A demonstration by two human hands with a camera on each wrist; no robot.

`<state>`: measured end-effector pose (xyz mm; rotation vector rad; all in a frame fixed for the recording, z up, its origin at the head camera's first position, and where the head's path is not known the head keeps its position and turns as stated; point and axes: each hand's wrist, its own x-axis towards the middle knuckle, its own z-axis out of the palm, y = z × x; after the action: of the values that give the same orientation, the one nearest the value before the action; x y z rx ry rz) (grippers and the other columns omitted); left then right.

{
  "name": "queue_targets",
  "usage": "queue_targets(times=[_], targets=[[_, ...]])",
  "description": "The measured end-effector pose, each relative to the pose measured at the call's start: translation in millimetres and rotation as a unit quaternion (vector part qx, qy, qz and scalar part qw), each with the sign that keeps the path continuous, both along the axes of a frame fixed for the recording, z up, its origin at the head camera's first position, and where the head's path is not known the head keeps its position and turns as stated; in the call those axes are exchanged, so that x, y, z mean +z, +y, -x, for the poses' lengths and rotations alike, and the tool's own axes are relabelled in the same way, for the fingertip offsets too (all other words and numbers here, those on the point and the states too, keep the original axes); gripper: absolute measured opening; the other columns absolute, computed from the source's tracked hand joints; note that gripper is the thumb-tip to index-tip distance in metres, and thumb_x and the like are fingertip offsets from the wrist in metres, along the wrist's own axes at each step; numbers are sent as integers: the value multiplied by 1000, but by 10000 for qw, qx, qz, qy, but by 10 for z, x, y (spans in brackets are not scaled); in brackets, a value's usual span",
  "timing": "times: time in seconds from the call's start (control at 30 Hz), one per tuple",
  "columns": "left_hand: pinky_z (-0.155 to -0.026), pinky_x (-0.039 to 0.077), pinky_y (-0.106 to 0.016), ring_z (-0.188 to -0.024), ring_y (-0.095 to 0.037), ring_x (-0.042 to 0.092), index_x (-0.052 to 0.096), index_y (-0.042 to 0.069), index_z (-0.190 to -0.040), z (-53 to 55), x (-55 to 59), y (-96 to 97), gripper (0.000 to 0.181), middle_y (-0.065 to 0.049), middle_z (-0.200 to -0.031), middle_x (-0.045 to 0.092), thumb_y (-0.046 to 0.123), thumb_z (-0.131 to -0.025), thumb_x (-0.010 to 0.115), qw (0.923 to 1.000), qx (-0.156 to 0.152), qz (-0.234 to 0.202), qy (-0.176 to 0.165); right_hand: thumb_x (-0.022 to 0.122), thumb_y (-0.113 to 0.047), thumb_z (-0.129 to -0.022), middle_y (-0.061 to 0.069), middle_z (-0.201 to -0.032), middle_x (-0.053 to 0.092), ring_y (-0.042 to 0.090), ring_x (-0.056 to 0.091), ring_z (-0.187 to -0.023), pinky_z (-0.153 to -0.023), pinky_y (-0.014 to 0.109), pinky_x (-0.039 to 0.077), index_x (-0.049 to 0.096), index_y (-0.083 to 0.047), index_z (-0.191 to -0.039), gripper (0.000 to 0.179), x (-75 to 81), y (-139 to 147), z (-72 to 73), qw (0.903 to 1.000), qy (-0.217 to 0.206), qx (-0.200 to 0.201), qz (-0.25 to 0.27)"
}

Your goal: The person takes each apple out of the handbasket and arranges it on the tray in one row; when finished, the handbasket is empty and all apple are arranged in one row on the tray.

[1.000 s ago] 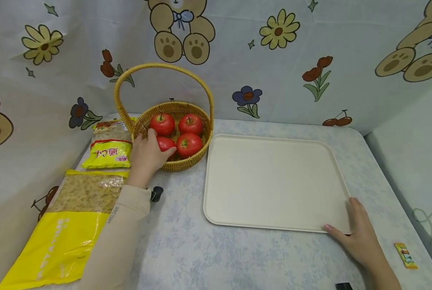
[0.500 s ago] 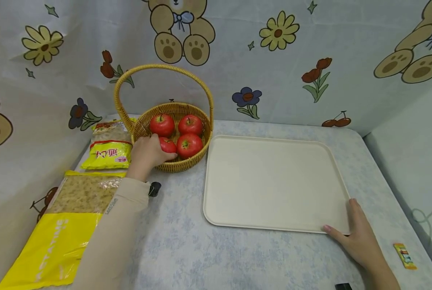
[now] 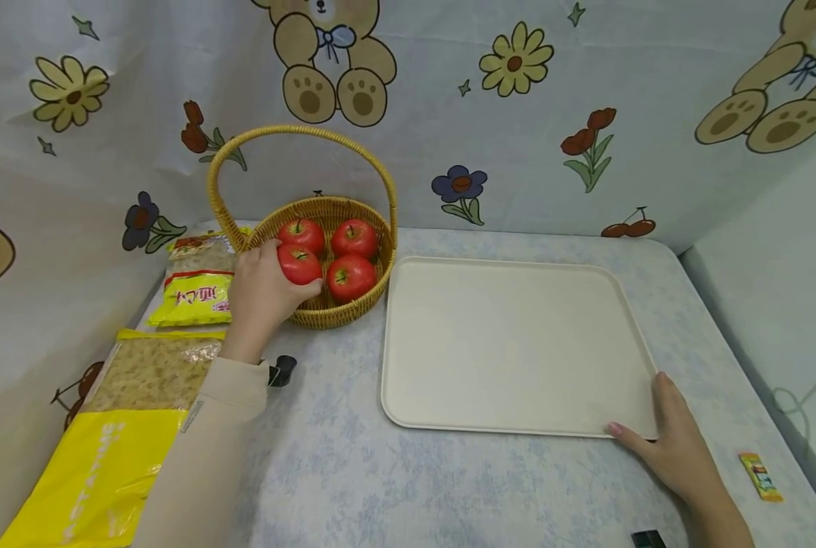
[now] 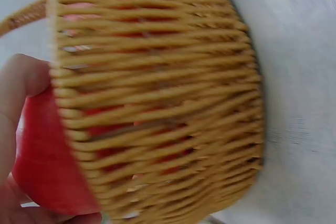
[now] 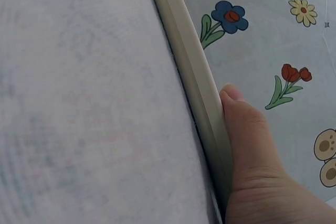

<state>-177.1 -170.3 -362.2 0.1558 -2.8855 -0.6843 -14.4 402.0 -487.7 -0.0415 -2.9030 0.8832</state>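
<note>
In the head view my left hand (image 3: 262, 293) grips the front-left red apple (image 3: 300, 264) of several in a yellow wicker basket (image 3: 339, 316). The left wrist view has this apple (image 4: 50, 156) between thumb and fingers at the basket's rim, partly behind the weave (image 4: 157, 77). Three other apples (image 3: 352, 278) sit beside it. Over on the right, my right hand (image 3: 682, 449) holds the near right corner of a cream rectangular tray (image 3: 517, 346), thumb at the front edge and fingers along the right side. Its thumb lies against the tray edge (image 5: 197, 72) in the right wrist view.
Left of the basket lie a small yellow packet (image 3: 196, 297) and a large yellow bag (image 3: 100, 464), partly behind the left sleeve. A small yellow sachet (image 3: 760, 477) lies near the table's right edge. A printed cloth (image 3: 422, 91) hangs behind the basket.
My left hand has closed round the front-left apple and shifted it up and left, and more of it shows. My right hand stays at the tray corner. The head view has shifted slightly.
</note>
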Motion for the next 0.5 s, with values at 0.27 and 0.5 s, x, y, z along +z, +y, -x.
queue_targets(times=[0.27,0.5], targets=[[-87,53,-60,-114,-38,53,42,7,-144,-233,281,276,88,-18,-133,53,52,-76,75,9976,-318,-541,291,81,-34,-81,37,-160,2,56,4,-147,-118,67,5,-3,3,-157,119,17,3,-6,10000,-65,-26,-10],[-90,54,-54,-117,-30,55,44,13,-142,-403,393,634,87,-9,-135,53,47,-72,82,9839,-943,-1443,476,82,-36,-80,36,-160,4,56,7,-147,-117,68,7,-2,2,-157,120,37,-33,-8,9999,-34,-130,-76]])
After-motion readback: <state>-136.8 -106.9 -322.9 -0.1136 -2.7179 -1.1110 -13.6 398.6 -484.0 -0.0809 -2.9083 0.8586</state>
